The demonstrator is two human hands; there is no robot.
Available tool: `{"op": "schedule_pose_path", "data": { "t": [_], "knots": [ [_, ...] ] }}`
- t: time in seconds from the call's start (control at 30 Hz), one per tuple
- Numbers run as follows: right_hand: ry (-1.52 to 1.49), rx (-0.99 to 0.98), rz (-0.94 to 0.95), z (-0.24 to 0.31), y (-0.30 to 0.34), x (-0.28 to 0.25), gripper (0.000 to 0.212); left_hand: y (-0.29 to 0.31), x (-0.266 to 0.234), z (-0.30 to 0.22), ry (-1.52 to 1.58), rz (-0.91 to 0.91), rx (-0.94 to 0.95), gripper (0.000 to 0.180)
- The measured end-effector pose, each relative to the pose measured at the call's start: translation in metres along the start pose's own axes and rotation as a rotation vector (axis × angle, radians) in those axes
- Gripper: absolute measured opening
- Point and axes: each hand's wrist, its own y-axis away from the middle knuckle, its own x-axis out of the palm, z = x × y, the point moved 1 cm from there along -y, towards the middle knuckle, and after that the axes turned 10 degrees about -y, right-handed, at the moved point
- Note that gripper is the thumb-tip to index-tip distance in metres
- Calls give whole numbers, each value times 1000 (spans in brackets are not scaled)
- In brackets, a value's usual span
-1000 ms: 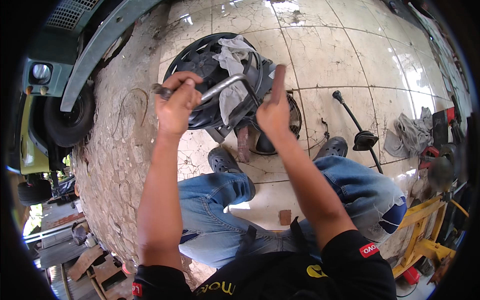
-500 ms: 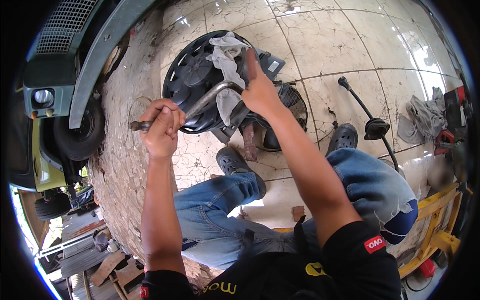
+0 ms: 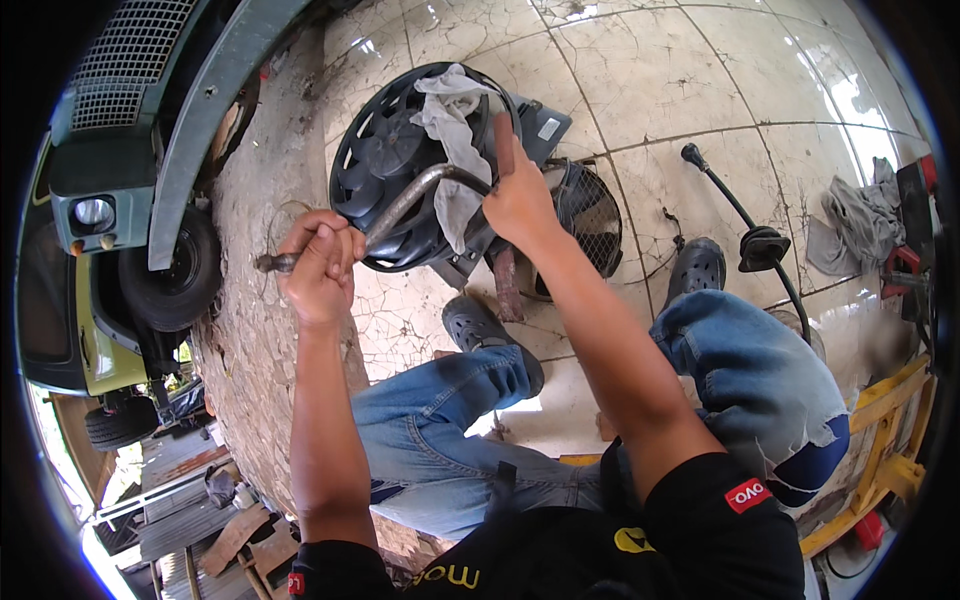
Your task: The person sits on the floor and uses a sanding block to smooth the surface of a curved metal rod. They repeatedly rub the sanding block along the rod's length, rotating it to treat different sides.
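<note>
A bent metal lever with a knobbed end is held across in front of me. My left hand is closed round its lower left part, close to the knob. Closed at the lever's other end is my right hand. A reddish-brown strip sticks up from the right hand; I cannot tell its exact kind. Beneath the lever lies a black radiator fan in a round shroud, with a grey cloth draped over it.
A second fan with a mesh guard sits beside the first. At right lie a black gear lever with a boot and a grey rag. A rusty block is near my shoes. A green vehicle stands at left, a yellow frame lower right.
Both hands still hold the lever, nearly in place. The lever's bend sits slightly farther left, and its angle differs a little. The whole view has shifted slightly.
</note>
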Motion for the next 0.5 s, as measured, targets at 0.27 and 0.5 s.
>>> {"op": "schedule_pose_path", "data": {
  "t": [0.27, 0.5],
  "knots": [
    [112, -87, 87, -2, 5, 22, 89, -1, 8, -5, -27, 67, -5, 19],
    [-234, -189, -88, 0, 28, 6, 84, -6, 13, -3, -18, 99, 28, 18]
  ]
}}
